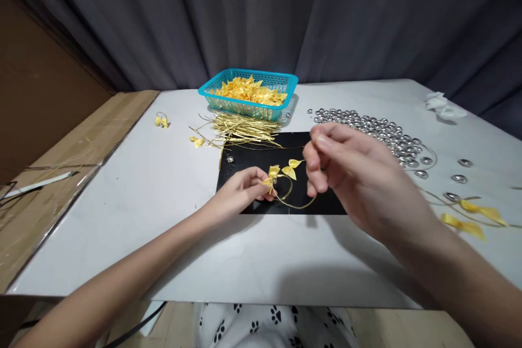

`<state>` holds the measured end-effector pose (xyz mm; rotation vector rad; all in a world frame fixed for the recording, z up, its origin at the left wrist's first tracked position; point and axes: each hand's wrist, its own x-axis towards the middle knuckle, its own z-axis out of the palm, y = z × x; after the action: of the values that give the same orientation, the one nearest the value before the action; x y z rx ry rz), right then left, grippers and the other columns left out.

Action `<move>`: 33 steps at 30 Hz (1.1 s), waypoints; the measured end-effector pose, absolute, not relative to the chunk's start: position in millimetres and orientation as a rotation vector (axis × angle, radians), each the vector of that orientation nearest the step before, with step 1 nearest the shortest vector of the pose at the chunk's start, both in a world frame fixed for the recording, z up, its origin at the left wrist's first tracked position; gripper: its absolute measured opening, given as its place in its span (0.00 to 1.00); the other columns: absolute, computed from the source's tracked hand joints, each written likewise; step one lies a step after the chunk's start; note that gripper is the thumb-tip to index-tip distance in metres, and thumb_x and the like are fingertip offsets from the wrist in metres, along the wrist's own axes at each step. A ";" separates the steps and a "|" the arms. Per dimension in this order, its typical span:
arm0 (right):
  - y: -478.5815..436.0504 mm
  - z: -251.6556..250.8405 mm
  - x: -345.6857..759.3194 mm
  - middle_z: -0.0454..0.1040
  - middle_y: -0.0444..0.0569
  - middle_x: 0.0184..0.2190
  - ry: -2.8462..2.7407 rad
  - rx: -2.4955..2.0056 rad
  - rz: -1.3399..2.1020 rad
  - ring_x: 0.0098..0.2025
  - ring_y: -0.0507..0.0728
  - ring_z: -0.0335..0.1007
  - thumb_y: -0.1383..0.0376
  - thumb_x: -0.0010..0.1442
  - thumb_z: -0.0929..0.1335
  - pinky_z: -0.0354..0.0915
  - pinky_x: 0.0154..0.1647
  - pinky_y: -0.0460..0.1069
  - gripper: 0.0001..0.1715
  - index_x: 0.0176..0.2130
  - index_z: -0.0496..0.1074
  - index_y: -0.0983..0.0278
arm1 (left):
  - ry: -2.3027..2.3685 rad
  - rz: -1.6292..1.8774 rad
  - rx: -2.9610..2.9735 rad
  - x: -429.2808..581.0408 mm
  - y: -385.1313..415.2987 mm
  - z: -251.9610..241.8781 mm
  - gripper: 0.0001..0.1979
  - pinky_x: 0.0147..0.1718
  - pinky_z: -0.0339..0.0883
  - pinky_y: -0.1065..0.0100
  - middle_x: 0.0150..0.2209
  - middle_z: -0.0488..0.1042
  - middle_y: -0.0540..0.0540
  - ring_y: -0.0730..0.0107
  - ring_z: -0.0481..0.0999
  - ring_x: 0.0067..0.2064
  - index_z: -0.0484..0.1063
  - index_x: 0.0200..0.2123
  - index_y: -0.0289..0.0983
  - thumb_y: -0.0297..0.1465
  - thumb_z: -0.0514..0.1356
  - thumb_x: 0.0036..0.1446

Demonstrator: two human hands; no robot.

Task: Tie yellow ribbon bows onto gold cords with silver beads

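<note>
Over the black mat [244, 160], my left hand [247, 190] pinches a yellow bow [272, 174] with a looped gold cord [299, 207] attached. The cord curves from the bow toward my right hand [342, 166], which is raised at the mat's right side with thumb and forefinger pressed together. What lies between those fingertips is too small to make out. Another yellow bow [292, 169] lies on the mat between my hands. One silver bead [230, 159] rests near the mat's left edge.
A blue basket [247, 102] of yellow bows stands at the back, with gold cords [244, 128] before it. Silver beads [367, 124] are heaped at the right. Yellow bows [465, 225] lie at far right, another [161, 120] at left. Crumpled tissue [443, 106] is at back right.
</note>
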<state>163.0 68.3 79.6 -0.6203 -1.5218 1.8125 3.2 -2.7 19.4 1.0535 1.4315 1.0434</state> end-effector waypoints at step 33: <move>68.9 31.3 147.9 0.51 0.33 0.12 -1.498 -0.989 1.985 0.15 0.43 0.37 0.56 0.46 0.73 0.32 0.17 0.45 0.17 0.28 0.71 0.68 | 1.377 1.147 0.761 3.0 -6.1 33.2 0.06 0.25 0.53 0.73 0.20 0.61 0.55 0.79 0.57 0.23 0.68 0.26 0.36 0.30 0.62 0.44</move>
<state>147.9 68.9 31.3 -0.9885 -1.4983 1.9850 3.0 -6.1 33.2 0.7608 1.3767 1.1474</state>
